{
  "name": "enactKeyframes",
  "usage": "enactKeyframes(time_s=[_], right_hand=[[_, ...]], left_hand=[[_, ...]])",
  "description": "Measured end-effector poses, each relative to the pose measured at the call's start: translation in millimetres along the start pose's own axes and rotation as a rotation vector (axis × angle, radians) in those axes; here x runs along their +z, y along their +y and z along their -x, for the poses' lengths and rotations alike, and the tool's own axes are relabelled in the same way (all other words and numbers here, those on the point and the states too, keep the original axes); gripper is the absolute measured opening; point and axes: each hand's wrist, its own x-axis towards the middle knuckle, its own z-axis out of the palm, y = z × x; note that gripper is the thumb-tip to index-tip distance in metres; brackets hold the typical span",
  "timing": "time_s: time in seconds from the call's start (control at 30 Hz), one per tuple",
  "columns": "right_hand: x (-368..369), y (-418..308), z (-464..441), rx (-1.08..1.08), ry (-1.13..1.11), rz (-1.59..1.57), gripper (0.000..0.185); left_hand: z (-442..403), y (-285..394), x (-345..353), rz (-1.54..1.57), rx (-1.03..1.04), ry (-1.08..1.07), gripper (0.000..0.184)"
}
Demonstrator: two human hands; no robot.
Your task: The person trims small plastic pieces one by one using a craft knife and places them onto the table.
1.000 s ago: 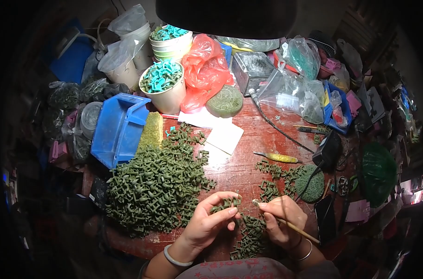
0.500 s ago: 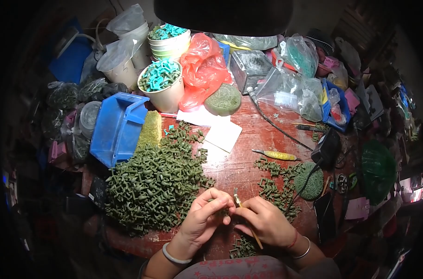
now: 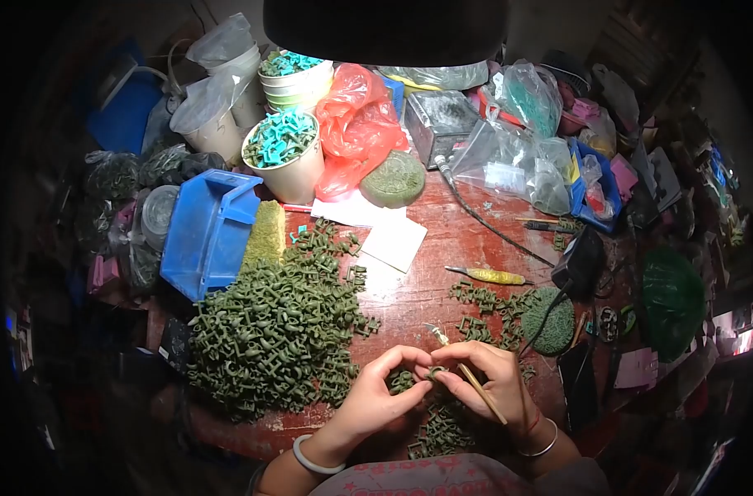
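My left hand (image 3: 384,397) is closed with thumb and fingertips on a small green piece (image 3: 432,374), at the bottom centre. From the other side, my right hand (image 3: 496,380) pinches at the same piece. A thin wooden-handled tool (image 3: 481,390) with a metal tip rests across my right hand, its tip pointing up and left. Left of my hands lies a big pile of green pieces (image 3: 269,339). A smaller group of green pieces (image 3: 441,431) lies below my hands, and more green pieces (image 3: 484,310) are spread above my right hand.
A blue bin (image 3: 203,236) stands behind the pile, beside a yellow-green sponge (image 3: 265,236). Farther back are a bucket of turquoise pieces (image 3: 294,174), a red bag (image 3: 356,124) and a metal box (image 3: 442,124). A yellow-handled tool (image 3: 488,275), cable (image 3: 496,223) and green round pad (image 3: 548,322) lie right.
My hands have come together, and my right hand now pinches at the small piece with its fingers arched. The tool has tilted, its tip leaning farther left than before.
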Motion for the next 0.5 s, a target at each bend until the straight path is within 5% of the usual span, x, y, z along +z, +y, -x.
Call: enactKeyframes(time_s=[0.23, 0.3, 0.4, 0.43, 0.5], right_hand=[[-4, 2, 5, -0.091, 0.143, 0.111, 0.027], [-9, -3, 8, -0.006, 0.141, -0.094, 0.057], [2, -5, 6, 0.006, 0.259, -0.21, 0.07], [0, -4, 4, -0.022, 0.253, -0.277, 0.046], [-8, -3, 2, -0.104, 0.21, -0.112, 0.033]], left_hand=[[0, 9, 0, 0.048, -0.047, -0.004, 0.031], [1, 16, -2, 0.276, -0.223, 0.016, 0.03], [2, 14, -2, 0.384, -0.234, 0.069, 0.027], [1, 11, -2, 0.405, -0.223, 0.068, 0.026], [2, 9, -6, 0.474, -0.234, 0.06, 0.026]])
